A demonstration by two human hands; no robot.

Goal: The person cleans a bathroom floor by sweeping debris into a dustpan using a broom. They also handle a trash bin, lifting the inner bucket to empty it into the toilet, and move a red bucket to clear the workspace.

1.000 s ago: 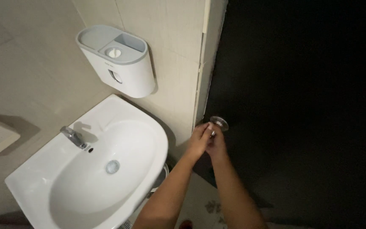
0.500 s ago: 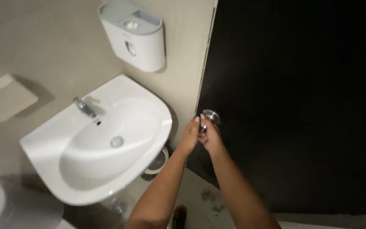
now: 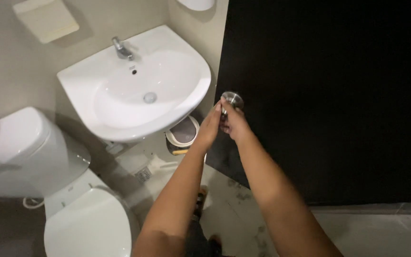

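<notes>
Both hands are at the round metal door knob [image 3: 234,99] on the black door [image 3: 329,95]. The left hand [image 3: 210,128] rests against the knob's lower left side with its fingers [image 3: 216,110] extended and together. The right hand [image 3: 234,124] is just below the knob, fingers [image 3: 225,121] curled; whether they clamp a small item or the knob's stem cannot be told.

Change noted: over the last second the view has swung downward and leftward, so the knob now sits near mid-frame, while the hands have stayed on the knob throughout. The work at the knob is judged to be continuing, not finished.

Surroundings, relative to the knob: a white wall-hung basin [image 3: 134,90] with a chrome tap [image 3: 121,48] lies just to its left. A small white-rimmed bin [image 3: 183,132] stands on the floor below and left of it. A white toilet [image 3: 48,190], lid down, sits well to the lower left. A pale wall-mounted box [image 3: 46,19] hangs far up and left. The tiled floor [image 3: 234,209] below the knob shows dark marks. Lighting is dim.
</notes>
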